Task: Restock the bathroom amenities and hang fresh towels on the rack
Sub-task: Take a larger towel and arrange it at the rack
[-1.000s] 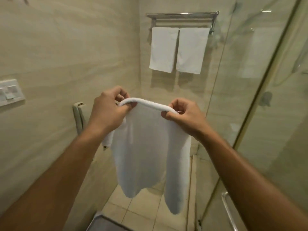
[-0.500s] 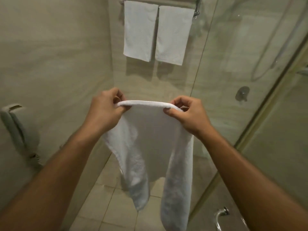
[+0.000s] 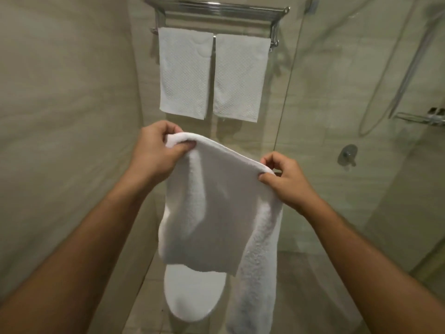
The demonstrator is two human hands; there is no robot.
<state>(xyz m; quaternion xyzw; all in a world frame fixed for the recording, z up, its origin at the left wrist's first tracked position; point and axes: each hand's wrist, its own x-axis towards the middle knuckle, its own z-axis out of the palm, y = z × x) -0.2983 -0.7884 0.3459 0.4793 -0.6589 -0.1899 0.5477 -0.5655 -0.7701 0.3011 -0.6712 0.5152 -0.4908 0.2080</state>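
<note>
One large white towel [image 3: 216, 213] is hanging folded between your hands, below a chrome rack [image 3: 216, 8] carrying two smaller towels [image 3: 184, 73] [image 3: 240, 78] side by side. Your left hand [image 3: 156, 150] and right hand [image 3: 286, 182] are each pinching its top edge, fingers curled tight.
</note>
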